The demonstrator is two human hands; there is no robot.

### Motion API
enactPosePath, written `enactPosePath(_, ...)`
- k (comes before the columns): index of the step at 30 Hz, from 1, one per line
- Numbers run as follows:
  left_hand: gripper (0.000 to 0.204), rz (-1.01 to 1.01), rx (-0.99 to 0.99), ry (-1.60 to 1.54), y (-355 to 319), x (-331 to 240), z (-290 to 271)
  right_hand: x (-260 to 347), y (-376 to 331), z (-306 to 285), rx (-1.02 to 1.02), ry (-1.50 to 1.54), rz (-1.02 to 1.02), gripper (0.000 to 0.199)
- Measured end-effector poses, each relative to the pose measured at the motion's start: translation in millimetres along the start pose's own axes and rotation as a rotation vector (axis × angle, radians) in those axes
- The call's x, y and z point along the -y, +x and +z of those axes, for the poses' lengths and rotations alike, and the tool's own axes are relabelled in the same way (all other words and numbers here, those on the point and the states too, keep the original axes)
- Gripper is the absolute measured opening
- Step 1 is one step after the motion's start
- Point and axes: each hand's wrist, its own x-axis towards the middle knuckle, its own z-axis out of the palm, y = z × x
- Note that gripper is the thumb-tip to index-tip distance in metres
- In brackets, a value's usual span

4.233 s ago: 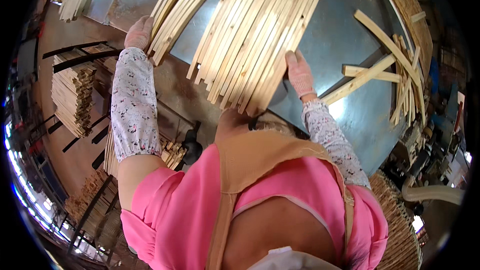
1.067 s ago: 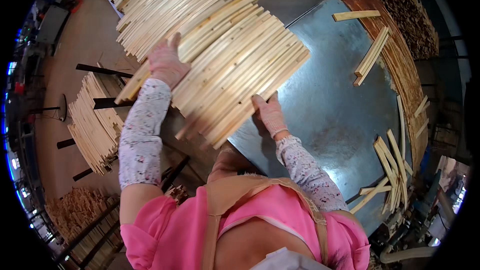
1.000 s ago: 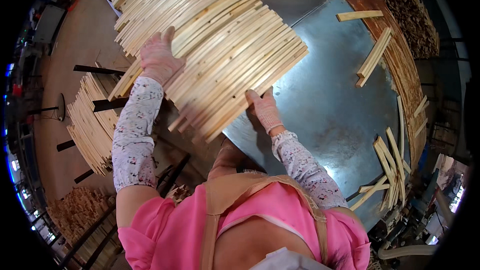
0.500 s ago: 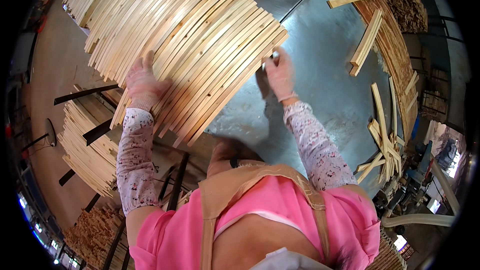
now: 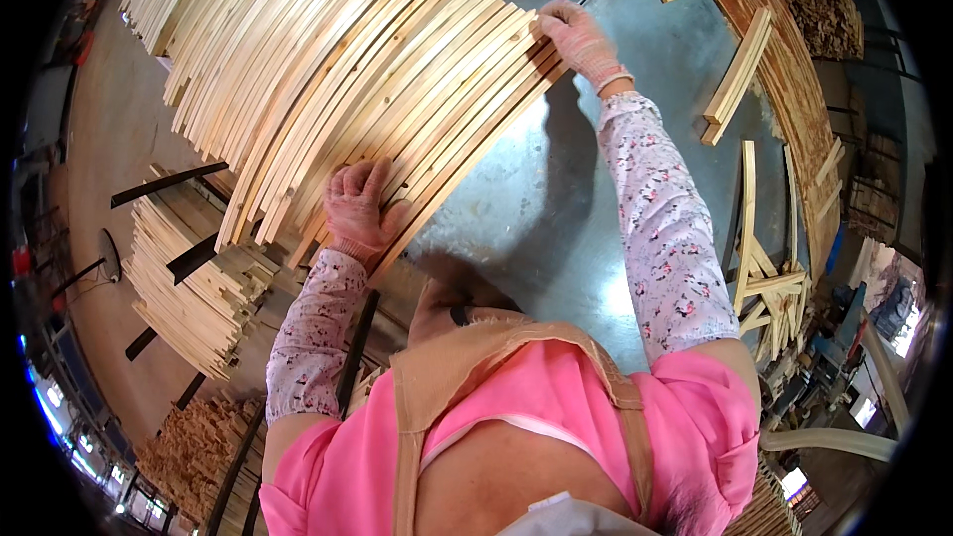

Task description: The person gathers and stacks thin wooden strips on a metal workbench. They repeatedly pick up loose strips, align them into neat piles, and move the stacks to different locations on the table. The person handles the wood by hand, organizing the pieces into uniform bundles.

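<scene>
A broad row of pale wooden strips lies side by side, slanting up to the right. My left hand, in a thin pinkish glove, rests on the near ends of the outermost strips, its fingers curled over them and the thumb by the outer edge. At the far ends of the same strips, my gloved right hand is closed round the tips, its fingertips partly hidden. Both forearms wear flowered sleeves.
The strips lie partly on a grey metal table. Short offcuts and a loose heap of sticks lie along its right side. Lower left, another strip stack sits among black metal bars. A floor fan stands beyond.
My right hand has moved up to the strips' far ends and closed on them. The left hand has slid right and nearer, its fingers now curled on the outer strips.
</scene>
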Motion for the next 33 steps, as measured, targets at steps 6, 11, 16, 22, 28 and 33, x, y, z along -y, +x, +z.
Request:
enactPosePath(6,0.071,-0.066,0.052,0.012,-4.1,-2.7,-6.4,28.4,-2.6,-11.9,0.019,-0.129,-0.045,0.033)
enactPosePath(11,0.045,-0.031,-0.036,0.028,9.3,5.7,5.8,44.6,-14.2,-22.4,-0.012,0.121,-0.216,0.035)
enactPosePath(16,0.028,-0.093,0.044,0.248,33.9,18.8,-37.7,30.4,-87.0,1.4,-0.267,0.277,0.087,0.061)
enactPosePath(22,0.048,-0.058,-0.026,0.478,56.2,43.0,-60.4,25.3,-139.3,104.9,-0.001,0.228,0.3,0.101)
enactPosePath(28,0.07,0.064,-0.05,0.102,-5.8,-3.1,0.5,36.1,-90.6,78.3,-0.334,-0.062,0.182,0.085)
enactPosePath(33,0.075,-0.154,0.203,0.071,-20.4,-16.4,0.6,10.8,-5.2,29.0,-0.081,-0.318,0.006,0.051)
